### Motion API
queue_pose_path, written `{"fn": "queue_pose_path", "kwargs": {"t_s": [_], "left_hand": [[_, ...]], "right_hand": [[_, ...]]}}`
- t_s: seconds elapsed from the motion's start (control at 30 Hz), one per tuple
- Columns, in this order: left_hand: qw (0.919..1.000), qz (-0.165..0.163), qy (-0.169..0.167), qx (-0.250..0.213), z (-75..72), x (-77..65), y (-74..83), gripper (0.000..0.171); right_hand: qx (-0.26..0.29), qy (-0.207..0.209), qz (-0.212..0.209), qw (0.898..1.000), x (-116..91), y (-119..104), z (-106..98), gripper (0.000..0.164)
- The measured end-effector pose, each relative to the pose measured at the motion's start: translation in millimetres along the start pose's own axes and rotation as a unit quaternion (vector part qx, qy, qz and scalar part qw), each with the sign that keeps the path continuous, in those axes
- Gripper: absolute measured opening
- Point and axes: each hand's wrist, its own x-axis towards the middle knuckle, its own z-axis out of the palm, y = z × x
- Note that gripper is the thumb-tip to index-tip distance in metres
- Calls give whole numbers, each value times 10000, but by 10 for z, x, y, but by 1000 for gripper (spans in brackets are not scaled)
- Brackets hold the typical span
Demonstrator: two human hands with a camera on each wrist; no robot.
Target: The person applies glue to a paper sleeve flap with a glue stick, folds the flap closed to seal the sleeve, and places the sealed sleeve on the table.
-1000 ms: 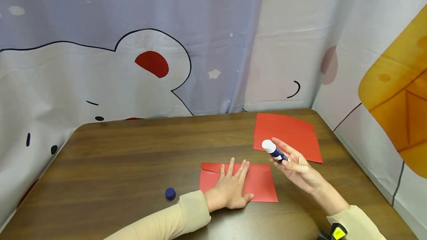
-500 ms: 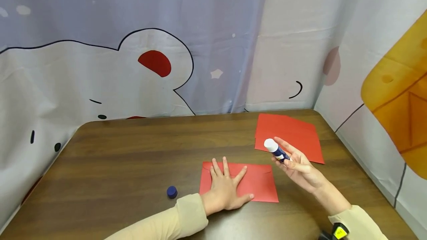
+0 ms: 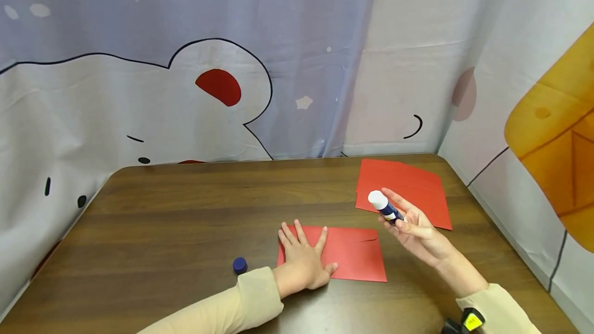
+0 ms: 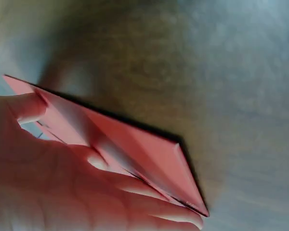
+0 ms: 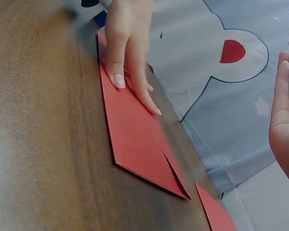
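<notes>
A red envelope (image 3: 357, 256) lies on the table with its flap folded over along the far edge. My left hand (image 3: 301, 263) rests on its left part, palm down with the fingers spread. In the right wrist view, the flap's right end stands slightly raised from the envelope (image 5: 135, 130). My right hand (image 3: 424, 238) pinches a glue stick (image 3: 390, 211) between thumb and fingers, above the table and right of the envelope. The glue stick is blue in the middle, its white end pointing up and to the left.
A round dark blue cap (image 3: 240, 265) sits on the wooden table (image 3: 185, 210), just left of the envelope and close to my left sleeve. Overlapping red paper pieces (image 3: 403, 182) lie at the back right. A printed curtain (image 3: 301, 55) hangs along the table's far edge.
My left hand has slid left along the envelope, from its middle to its left end, fingers spreading wider. My right hand keeps the glue stick in nearly the same place.
</notes>
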Motion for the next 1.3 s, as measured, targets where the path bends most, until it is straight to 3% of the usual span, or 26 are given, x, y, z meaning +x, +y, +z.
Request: {"fn": "queue_pose_path", "kwargs": {"t_s": [0.17,0.5,0.77,1.3], "left_hand": [[9991,-142,139,380,29,-12,-5,91],[9973,-225,418,559,-32,-3,-39,102],[9955,-322,307,838,-10,-34,-32,105],[9937,-678,255,851,28,-41,17,113]], "right_hand": [[86,-123,-141,9998,12,-15,-14,58],[56,-178,-140,9997,29,-7,-18,58],[50,-93,-98,9999,38,-18,8,58],[194,-80,-134,9997,48,13,14,57]]}}
